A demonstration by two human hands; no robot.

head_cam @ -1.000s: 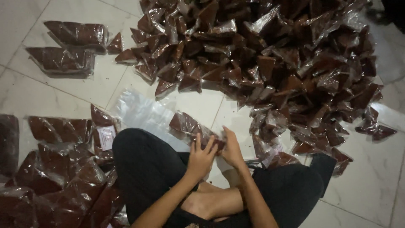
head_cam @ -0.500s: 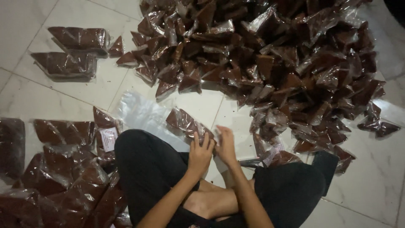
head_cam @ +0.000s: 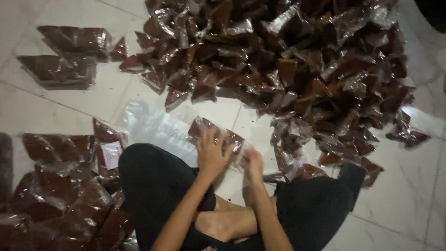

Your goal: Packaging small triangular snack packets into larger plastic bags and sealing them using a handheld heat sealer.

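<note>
— What's the floor like?
— Pale tiled floor [head_cam: 69, 109], a heap of brown packets [head_cam: 288, 60] toward its far edge.
— And the hands?
— Left hand [head_cam: 211, 153] and right hand [head_cam: 253, 162] both grasp a clear bag [head_cam: 232, 139] of dark brown packets; its long axis slants far-left to near-right, just before the knees.

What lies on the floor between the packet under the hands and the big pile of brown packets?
In the head view, bare pale floor tile separates the packet under the hands from the big pile; nothing lies there.
</note>
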